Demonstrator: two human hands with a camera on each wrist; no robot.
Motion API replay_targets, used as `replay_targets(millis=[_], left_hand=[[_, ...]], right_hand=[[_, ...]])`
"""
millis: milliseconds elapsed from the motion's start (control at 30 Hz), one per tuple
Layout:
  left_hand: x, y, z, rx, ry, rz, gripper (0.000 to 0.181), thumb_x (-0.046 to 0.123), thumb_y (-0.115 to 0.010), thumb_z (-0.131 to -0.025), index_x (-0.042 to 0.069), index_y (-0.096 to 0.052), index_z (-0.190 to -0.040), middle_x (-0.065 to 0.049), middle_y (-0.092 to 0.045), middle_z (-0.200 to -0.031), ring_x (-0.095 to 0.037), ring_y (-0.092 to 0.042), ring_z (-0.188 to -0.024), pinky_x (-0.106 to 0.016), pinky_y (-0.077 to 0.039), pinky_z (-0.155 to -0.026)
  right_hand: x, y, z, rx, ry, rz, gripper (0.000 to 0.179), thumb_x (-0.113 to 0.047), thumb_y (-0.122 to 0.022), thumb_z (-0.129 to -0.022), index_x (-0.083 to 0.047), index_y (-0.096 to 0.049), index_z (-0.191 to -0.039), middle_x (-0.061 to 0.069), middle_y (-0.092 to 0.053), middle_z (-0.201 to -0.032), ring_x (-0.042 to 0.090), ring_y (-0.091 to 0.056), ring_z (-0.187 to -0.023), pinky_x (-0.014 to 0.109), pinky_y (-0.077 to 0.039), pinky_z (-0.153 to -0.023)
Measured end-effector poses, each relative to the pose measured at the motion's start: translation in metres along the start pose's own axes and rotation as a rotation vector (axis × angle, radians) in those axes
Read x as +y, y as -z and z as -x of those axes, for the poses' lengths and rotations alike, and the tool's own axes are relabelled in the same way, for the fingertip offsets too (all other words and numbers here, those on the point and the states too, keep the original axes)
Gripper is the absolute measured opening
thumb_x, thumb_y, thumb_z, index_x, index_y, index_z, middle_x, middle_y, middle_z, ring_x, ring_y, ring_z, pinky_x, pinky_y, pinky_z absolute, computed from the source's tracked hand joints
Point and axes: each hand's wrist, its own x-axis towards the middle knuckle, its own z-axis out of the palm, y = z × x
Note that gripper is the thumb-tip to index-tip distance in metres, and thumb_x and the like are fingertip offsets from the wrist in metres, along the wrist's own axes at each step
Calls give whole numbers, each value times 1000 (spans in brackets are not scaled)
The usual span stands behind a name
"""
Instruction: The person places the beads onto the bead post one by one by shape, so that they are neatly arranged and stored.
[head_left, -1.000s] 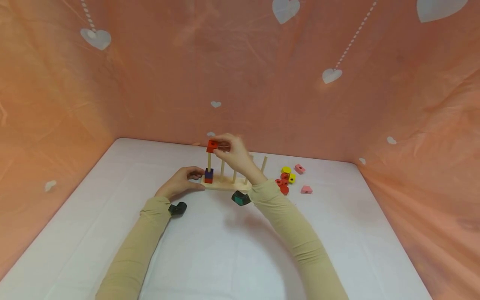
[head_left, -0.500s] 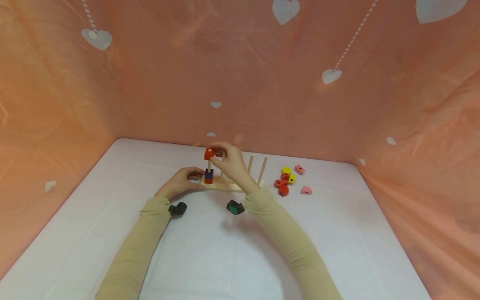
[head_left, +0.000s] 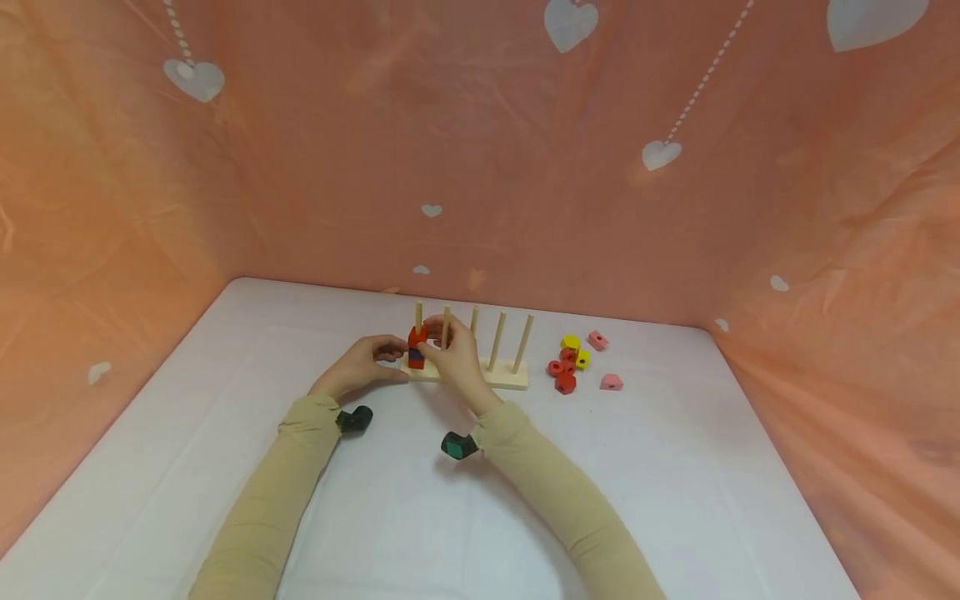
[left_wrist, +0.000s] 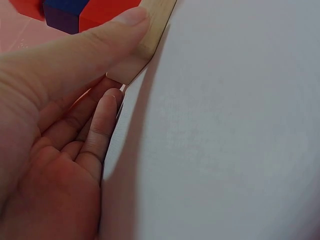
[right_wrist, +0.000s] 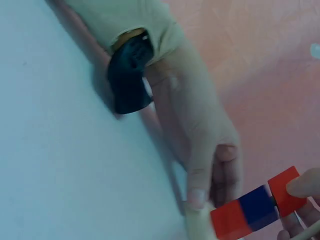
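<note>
A wooden peg stand [head_left: 506, 381] with several upright pegs lies on the white table. My left hand [head_left: 360, 365] grips its left end, thumb on the near side of the base and fingers behind it, as the left wrist view shows. On the leftmost peg sit a red block [right_wrist: 230, 220] at the bottom and a blue block [right_wrist: 258, 207] above it. My right hand [head_left: 461, 365] pinches another red block [right_wrist: 285, 192] threaded on that same peg. In the right wrist view a narrow gap separates it from the blue one.
Right of the stand lie loose pieces with holes: yellow blocks [head_left: 571, 342], several red beads [head_left: 566, 382] and two pink blocks [head_left: 611, 382]. Black wrist cameras [head_left: 458, 446] stick out from both sleeves. A pink cloth with hearts [head_left: 480, 167] walls the table at the back and sides.
My right hand has brought the red block down the leftmost peg, from its top to just above the blue block. The left hand has stayed at the stand's end.
</note>
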Motion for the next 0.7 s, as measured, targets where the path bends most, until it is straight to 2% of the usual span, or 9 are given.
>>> replay_targets(millis=[167,367,533,700], left_hand=[[0,0,0,-1,-24,-27,54,21,-83,-75,7,-60,-122,-11,-58,-120,-27,-51,-110,-45,-38,-98],[0,0,-1,-2,-26,-25,54,21,-83,-76,7,-60,-122,-11,-58,-121,-27,-51,-110,-45,-38,-98],[-1,1,-1,-10,-21,13,56,20,-83,-75,5,-58,-123,-12,-57,-120,-28,-50,-109,-44,-38,-98],[-3,1,-1,-10,-17,38,58,18,-84,-74,3,-57,-124,-12,-57,-120,-28,-49,-109,-43,-39,-97]], right_hand=[[7,-1,4,-12,6,-24,24,0,-68,-86,-1,-61,-109,11,-65,-104,21,-62,-100,33,-48,-87],[9,2,8,-21,37,-16,27,1,-67,-86,-2,-59,-112,8,-65,-106,20,-60,-102,33,-47,-89],[5,9,16,-51,36,-9,44,6,-65,-85,4,-50,-127,20,-58,-121,35,-54,-116,43,-41,-99],[-20,30,37,-140,70,-47,55,13,-60,-85,12,-37,-135,35,-44,-130,49,-43,-123,52,-33,-103]])
